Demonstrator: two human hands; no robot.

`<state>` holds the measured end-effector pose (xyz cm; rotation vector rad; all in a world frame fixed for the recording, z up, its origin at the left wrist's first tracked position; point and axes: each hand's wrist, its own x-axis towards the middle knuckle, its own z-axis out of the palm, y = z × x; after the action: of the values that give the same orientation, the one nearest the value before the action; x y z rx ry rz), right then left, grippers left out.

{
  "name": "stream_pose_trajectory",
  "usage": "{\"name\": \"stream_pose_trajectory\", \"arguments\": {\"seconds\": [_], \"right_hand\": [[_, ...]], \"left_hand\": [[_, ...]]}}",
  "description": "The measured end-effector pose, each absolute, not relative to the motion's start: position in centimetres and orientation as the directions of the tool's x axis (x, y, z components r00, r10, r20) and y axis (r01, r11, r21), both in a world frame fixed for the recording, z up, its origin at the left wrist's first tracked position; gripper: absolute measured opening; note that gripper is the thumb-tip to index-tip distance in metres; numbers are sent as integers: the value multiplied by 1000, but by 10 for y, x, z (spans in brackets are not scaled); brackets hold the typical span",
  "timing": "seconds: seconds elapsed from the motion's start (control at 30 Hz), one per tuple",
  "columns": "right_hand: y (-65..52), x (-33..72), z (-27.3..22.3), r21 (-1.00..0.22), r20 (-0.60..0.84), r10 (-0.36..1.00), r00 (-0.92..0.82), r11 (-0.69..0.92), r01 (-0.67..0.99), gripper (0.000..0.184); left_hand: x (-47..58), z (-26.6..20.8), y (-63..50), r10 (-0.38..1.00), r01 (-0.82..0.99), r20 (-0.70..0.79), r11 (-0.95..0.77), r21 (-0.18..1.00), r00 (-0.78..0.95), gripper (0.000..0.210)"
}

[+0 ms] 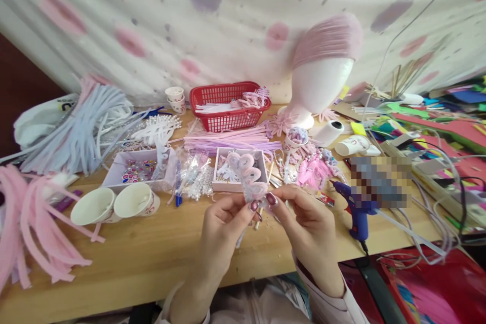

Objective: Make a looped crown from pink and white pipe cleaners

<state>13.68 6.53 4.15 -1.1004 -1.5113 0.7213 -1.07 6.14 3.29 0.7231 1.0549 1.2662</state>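
Note:
Above the front of the table I hold a pipe-cleaner ornament made of pink and pale grey fuzzy loops. My left hand pinches its lower end between thumb and fingers. From the other side, my right hand pinches the same lower end, its thumb close to the left one. A thin fuzzy stem hangs below the left fingers. Just behind the ornament lies a white box with white pieces and small beads. The exact contact under the fingertips is hidden.
At right lies a blue glue gun with cables. Paper cups and pink pipe cleaners are at left. A lilac box holds gems. Behind stand a red basket and a white foam head.

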Motion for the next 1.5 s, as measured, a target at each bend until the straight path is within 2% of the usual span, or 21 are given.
{"name": "stream_pose_trajectory", "arguments": {"seconds": [0.23,0.73,1.0,1.13,1.23,1.5], "right_hand": [[69,135,38,-807,514,858,11,479,345,15],[74,126,30,-758,611,791,38,571,315,22],[72,130,30,-761,589,808,-5,556,334,27],[68,140,33,-790,560,826,64,509,341,30],[64,149,36,-796,561,821,106,500,341,28],[56,151,38,-827,481,872,-87,485,284,29]], "left_hand": [[-11,37,62,960,-468,-271,270,841,67,17],[-12,44,66,940,-581,-287,339,740,182,14],[-14,39,65,948,-629,-281,311,713,150,19],[-14,36,66,935,-663,-307,343,665,175,25],[-14,34,67,938,-654,-301,336,678,170,25],[-11,35,65,942,-598,-245,336,728,231,23]]}}
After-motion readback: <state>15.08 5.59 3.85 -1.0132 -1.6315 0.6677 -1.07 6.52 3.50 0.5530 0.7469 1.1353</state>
